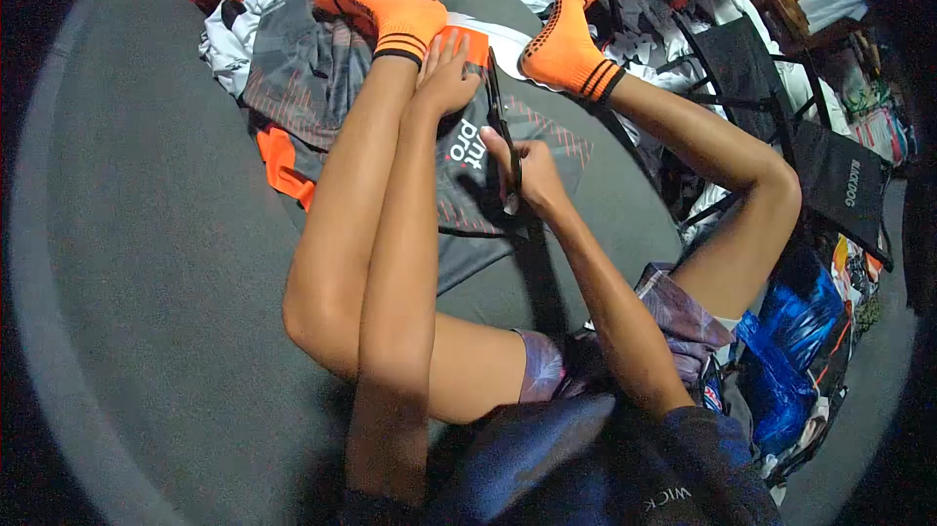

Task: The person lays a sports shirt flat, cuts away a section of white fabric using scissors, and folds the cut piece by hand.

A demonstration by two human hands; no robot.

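My right hand (530, 175) is closed around the handles of black scissors (497, 97), whose blades point away from me along the edge of an orange patch of cloth (470, 42). My left hand (449, 75) lies with its fingers stretched out over that orange patch, beside my ankle. Beneath both hands spreads a dark grey garment (478, 199) with thin red streaks and white lettering. Whether the blades have cloth between them, I cannot make out.
My legs in orange socks (390, 17) frame the work on a grey floor surface (176, 263). Orange and white cloth (229, 48) is heaped at the far left. Folding chairs (839, 180), a blue plastic bag (786, 370) and a wooden crate (815, 4) stand at the right.
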